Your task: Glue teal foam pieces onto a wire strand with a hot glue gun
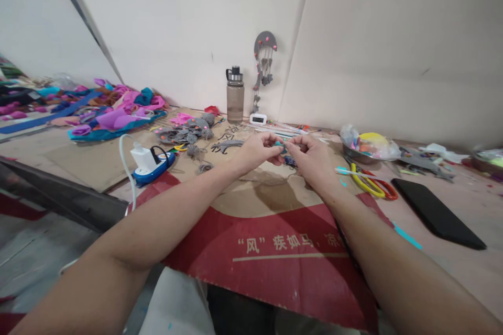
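Note:
My left hand and my right hand meet above the cardboard, fingertips almost touching. Between them is a small teal piece, pinched in the fingers of my left hand. The thumb and index finger of my right hand are closed at its right side; whatever they grip is too small to make out. A dark blue bit shows just under the hands. Grey yarn and grey felt pieces lie to the left of my left hand.
A bottle and small digital clock stand behind the hands. Right are scissors, a metal bowl and a black phone. Left are a blue power strip with a white plug and colourful felt.

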Tool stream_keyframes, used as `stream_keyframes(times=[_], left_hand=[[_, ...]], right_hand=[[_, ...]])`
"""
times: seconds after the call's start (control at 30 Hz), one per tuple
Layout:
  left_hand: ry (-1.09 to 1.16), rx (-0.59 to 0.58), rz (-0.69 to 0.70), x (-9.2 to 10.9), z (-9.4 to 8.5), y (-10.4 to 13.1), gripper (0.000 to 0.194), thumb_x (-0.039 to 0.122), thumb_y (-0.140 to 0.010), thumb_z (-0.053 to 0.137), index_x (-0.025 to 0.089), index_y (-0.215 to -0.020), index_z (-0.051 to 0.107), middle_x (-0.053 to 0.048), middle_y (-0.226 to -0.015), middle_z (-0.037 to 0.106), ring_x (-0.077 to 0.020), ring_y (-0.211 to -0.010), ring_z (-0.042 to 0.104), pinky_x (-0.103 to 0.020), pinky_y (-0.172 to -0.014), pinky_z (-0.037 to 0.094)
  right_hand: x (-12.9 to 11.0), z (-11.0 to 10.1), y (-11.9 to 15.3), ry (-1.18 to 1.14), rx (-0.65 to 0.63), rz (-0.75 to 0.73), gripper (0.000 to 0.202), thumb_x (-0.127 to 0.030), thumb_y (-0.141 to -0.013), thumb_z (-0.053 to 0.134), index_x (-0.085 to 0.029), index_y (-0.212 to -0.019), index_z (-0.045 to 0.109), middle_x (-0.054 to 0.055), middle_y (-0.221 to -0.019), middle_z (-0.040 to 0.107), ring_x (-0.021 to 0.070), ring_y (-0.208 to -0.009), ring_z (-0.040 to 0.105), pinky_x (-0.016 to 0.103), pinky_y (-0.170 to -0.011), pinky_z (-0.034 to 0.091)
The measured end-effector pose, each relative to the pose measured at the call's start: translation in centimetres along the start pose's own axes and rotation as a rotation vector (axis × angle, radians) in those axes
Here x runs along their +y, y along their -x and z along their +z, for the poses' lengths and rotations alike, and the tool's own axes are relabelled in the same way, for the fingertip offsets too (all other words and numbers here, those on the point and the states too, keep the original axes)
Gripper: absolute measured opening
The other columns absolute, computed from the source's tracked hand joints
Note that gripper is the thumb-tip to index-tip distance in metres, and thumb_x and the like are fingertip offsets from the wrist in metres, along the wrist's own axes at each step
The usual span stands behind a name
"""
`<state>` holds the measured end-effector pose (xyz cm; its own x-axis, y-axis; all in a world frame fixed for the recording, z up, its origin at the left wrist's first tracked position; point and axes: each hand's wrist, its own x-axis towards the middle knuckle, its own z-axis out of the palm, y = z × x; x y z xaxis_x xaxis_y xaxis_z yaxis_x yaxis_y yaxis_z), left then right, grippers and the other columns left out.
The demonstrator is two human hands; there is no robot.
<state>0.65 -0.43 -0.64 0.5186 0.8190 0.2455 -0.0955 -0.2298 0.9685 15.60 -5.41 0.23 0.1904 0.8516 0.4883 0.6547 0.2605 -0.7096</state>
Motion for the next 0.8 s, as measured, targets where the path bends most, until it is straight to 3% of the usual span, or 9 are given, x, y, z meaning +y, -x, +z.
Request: stream_keyframes(times=[0.4, 0.8], left_hand=[[-0.169, 0.113, 0.130, 0.0, -0.3, -0.1, 0.011, 0.013, -0.082, 0.065, 0.012, -0.078, 0.054, 0.001, -0.063, 0.063, -0.0094, -0.058, 0.067, -0.020, -0.059, 0.054], [-0.244, 0.096, 0.149, 0.2, -0.5, 0.2, 0.009, 0.018, -0.082, 0.064, 0.013, -0.079, 0.057, 0.001, -0.059, 0.062, -0.0075, -0.052, 0.060, -0.019, -0.055, 0.049]], right_hand=[[0.2, 0.0, -0.1, 0.045, 0.023, -0.093, 0.020, -0.032, -0.076, 0.057, -0.019, -0.087, 0.067, -0.002, -0.064, 0.046, 0.0152, -0.061, 0.042, 0.030, -0.061, 0.032], [1.0, 0.4, -0.3, 0.045, -0.001, -0.184, 0.016, -0.021, -0.075, 0.055, -0.021, -0.087, 0.066, 0.003, -0.085, 0.054, 0.0168, -0.070, 0.048, 0.033, -0.068, 0.040]])
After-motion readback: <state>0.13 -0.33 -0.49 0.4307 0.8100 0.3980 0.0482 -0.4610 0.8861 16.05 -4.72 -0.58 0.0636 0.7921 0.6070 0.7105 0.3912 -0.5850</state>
